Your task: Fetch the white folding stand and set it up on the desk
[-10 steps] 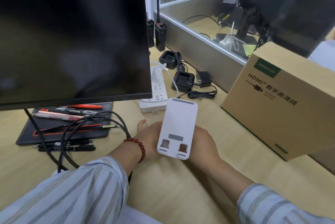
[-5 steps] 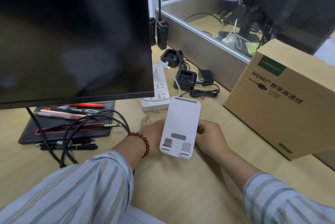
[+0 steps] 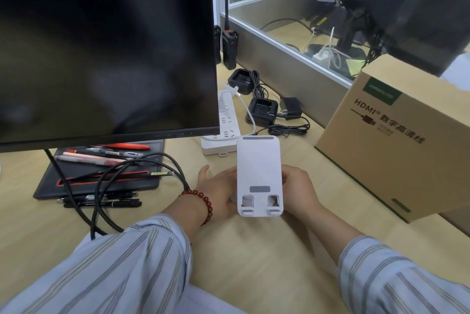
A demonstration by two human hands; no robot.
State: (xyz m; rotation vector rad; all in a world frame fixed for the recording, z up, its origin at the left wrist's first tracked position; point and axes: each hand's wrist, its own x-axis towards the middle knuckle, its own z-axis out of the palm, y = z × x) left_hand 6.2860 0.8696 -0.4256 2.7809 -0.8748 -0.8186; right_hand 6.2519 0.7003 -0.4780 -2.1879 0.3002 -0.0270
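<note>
Left hand (image 3: 220, 192) and right hand (image 3: 296, 190) gripping opposite side edges of white folding stand (image 3: 259, 176), fingers wrapped behind panel, stand upright near desk (image 3: 254, 250) front edge, power strip (image 3: 223, 133) behind, cardboard box (image 3: 396, 150) rightward.

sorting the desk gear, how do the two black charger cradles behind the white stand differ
The near charger cradle sits beside a black plug adapter, with a coiled cable in front of it; the far charger cradle sits closer to the walkie-talkie, a cable bundle at its right. The near one looks larger, being closer. Both are black, empty and upright on the desk.
</note>
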